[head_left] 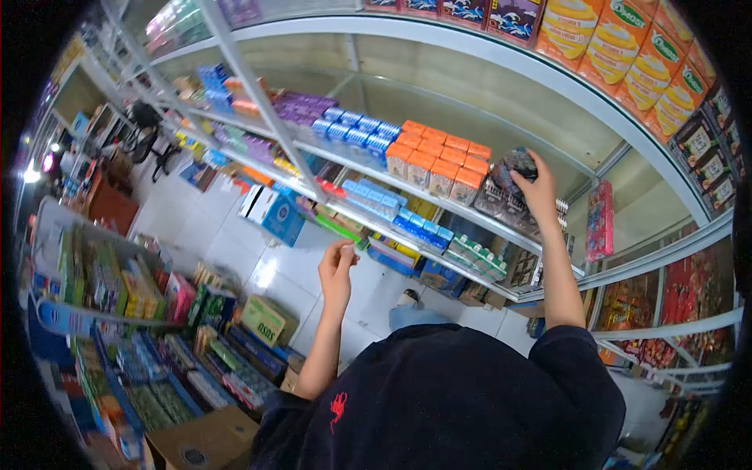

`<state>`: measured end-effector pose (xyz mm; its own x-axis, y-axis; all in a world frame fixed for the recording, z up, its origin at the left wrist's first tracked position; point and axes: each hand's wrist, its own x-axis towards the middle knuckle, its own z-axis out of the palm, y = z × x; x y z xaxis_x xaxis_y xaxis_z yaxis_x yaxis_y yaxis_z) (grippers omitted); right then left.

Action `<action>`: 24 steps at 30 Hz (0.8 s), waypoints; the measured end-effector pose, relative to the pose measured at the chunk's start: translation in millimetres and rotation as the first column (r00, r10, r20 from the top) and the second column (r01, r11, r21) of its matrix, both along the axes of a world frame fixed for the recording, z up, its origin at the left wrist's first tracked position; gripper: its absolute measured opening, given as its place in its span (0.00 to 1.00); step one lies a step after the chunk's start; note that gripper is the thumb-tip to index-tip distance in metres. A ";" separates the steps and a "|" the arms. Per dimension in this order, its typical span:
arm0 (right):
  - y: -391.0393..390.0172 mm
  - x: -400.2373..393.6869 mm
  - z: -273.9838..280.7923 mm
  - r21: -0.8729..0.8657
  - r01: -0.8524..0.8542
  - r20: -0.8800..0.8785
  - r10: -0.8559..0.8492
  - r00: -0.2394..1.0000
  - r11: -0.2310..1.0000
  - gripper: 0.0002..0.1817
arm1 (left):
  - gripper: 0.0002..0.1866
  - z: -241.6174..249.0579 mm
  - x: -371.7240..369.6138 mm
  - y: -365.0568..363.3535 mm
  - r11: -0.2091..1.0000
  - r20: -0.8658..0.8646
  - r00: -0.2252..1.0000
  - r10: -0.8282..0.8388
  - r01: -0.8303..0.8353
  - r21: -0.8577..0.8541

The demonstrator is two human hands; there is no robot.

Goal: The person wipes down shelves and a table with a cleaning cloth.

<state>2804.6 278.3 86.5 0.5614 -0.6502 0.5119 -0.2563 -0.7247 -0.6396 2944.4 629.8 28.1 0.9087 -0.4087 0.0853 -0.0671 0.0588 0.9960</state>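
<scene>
Over shelving (470, 215), outstretched right fingers (540, 163) grip a pack (509, 167); left fingers (342, 251) curl loosely, empty.

White shelf (501, 228) with orange cartons (439, 160), blue packs (356, 133)

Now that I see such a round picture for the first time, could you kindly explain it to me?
No machine here: one camera on the person's head looks forward and down, so their dark shirt fills the bottom. On a shelf stand orange cartons, with blue-and-white packs to their left. The right hand holds a dark pack near the cartons' right end; I cannot tell whether it touches the things below. The left hand is loosely curled, and I see nothing in it.
</scene>
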 end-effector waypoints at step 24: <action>1.9 117.3 0.7 0.072 0.549 -0.462 -0.460 0.759 0.833 0.19 | 0.28 15.1 231.4 -217.5 0.663 0.671 0.098 -0.735 0.316 0.679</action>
